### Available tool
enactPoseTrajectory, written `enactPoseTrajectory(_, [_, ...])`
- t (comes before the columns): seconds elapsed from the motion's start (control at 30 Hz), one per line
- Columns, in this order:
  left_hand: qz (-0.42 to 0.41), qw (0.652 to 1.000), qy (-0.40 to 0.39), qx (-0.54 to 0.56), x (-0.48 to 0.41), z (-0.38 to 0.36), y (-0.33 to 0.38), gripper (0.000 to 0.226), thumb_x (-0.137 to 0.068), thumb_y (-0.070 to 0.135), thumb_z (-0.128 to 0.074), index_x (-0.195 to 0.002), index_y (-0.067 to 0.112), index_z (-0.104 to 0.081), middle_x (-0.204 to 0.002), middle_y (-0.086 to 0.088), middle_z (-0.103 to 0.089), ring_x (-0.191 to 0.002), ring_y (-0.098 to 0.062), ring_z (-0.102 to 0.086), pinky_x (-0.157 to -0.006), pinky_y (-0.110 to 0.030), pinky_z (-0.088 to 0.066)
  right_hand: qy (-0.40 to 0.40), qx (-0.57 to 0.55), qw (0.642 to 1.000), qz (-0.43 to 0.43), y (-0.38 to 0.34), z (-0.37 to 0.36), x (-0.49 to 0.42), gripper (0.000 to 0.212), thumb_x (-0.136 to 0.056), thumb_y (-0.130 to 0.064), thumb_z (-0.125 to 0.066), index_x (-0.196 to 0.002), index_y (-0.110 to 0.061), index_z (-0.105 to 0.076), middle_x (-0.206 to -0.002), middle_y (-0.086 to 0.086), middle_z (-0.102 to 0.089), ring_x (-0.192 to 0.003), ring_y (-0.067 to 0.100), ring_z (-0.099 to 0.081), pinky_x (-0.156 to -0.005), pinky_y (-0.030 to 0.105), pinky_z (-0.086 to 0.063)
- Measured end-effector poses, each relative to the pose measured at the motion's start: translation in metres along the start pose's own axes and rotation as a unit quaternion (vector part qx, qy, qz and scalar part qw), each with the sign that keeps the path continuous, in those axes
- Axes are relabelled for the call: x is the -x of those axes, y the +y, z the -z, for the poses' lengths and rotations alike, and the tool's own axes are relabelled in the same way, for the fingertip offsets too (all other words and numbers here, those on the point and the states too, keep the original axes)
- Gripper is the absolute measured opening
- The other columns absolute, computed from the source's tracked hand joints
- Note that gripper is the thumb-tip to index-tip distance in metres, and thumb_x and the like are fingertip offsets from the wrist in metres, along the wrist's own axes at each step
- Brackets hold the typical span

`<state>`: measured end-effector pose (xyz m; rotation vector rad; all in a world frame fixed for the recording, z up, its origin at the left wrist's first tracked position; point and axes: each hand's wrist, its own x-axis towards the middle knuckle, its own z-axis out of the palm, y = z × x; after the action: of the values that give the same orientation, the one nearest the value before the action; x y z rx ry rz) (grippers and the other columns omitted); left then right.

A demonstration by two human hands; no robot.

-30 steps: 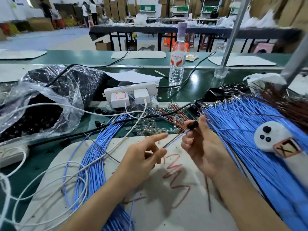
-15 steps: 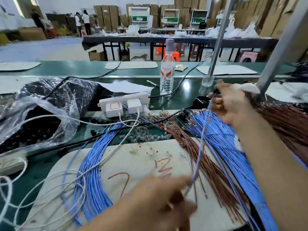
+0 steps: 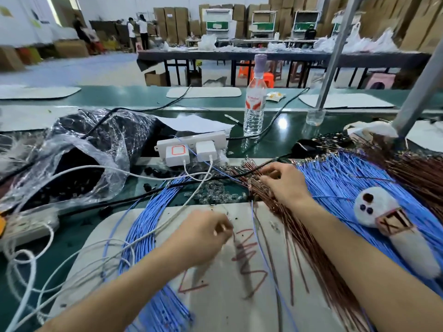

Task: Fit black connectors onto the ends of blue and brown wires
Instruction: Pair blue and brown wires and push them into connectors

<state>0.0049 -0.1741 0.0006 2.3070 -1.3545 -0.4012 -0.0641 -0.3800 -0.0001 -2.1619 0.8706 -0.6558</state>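
Note:
My right hand (image 3: 285, 185) reaches into the ends of the brown wires (image 3: 304, 238), and its fingertips pinch at one wire there. My left hand (image 3: 203, 236) hovers over the white mat (image 3: 215, 303) with its fingers curled; what it holds, if anything, is hidden. One blue wire with a dark wire beside it (image 3: 263, 257) lies loose on the mat between my hands. Blue wires lie in a bundle at the left (image 3: 143, 226) and fanned out at the right (image 3: 335, 180). Black connectors fill the clear plastic bag (image 3: 79, 161).
A white power strip (image 3: 191, 146) with chargers and white cables (image 3: 36, 271) lies behind the mat. A pile of small metal terminals (image 3: 215, 196), a water bottle (image 3: 255, 104), a white plush toy (image 3: 386, 216) and slanted metal poles (image 3: 335, 56) stand around. More brown wires (image 3: 419, 178) lie far right.
My right hand came down from the far wire ends at the pole to the brown wire ends. My left hand moved up onto the mat. The blue wire stretched between my hands now lies on the mat.

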Motion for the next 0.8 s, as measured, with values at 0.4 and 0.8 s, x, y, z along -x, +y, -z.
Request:
enactPoseTrajectory(0.4, [-0.048, 0.936, 0.160, -0.309, -0.113, 0.010, -0.022, 0.045, -0.082, -0.017, -0.052, -0.121, 0.004, -0.051, -0.109, -0.011, -0.057, -0.088, -0.030, -0.067, -0.066, -0.033, -0.051, 0.020, 0.123, 0.992, 0.032, 0.022, -0.019, 0.039, 0.016, -0.090, -0.021, -0.064, -0.106, -0.021, -0.068, -0.110, -0.004, -0.061, -0.086, 0.008, -0.051, -0.077, 0.017, -0.042])
enactPoseTrajectory(0.8, [-0.238, 0.851, 0.422, 0.202, -0.103, 0.100, 0.076, 0.008, -0.098, 0.008, -0.050, -0.105, 0.005, -0.053, -0.074, 0.004, -0.058, -0.056, -0.006, -0.057, -0.054, -0.018, -0.049, 0.056, 0.079, 0.994, 0.051, 0.023, -0.019, 0.044, 0.019, -0.087, -0.008, -0.065, -0.105, -0.013, -0.069, -0.104, 0.000, -0.064, -0.082, 0.006, -0.051, -0.075, 0.004, -0.035])
